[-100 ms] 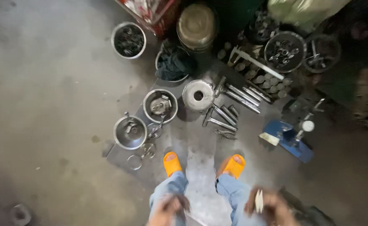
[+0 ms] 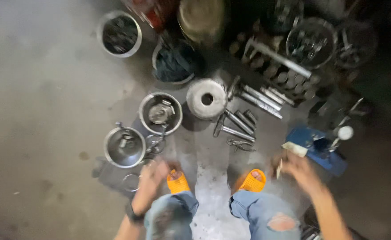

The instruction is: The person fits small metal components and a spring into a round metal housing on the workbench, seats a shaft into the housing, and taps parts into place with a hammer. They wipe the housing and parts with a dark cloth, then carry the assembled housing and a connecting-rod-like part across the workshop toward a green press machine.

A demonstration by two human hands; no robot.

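My left hand [image 2: 153,178], with a dark band on its wrist, reaches down over my left orange sandal [image 2: 177,181], close to a metal ring [image 2: 131,182] and a steel bowl [image 2: 124,146] holding small parts. The hand is blurred, so its fingers cannot be read. Beside my right orange sandal [image 2: 251,181], my right hand [image 2: 297,173] grips a small pale flat piece [image 2: 278,168], near a blue tool base [image 2: 313,146]. My knees in torn jeans [image 2: 266,213] fill the bottom edge.
A second steel bowl [image 2: 160,113], a round metal disc with a hole [image 2: 206,98], steel rods [image 2: 260,98], pliers [image 2: 240,144] and a hammer-like tool [image 2: 231,131] lie ahead on the concrete. Farther back stand dark-filled bowls [image 2: 117,33], a basin [image 2: 175,62] and wire baskets [image 2: 311,42].
Both hands have moved up from my knees and spread apart, the left toward the bowls, the right toward the blue tool base. The view has shifted closer.
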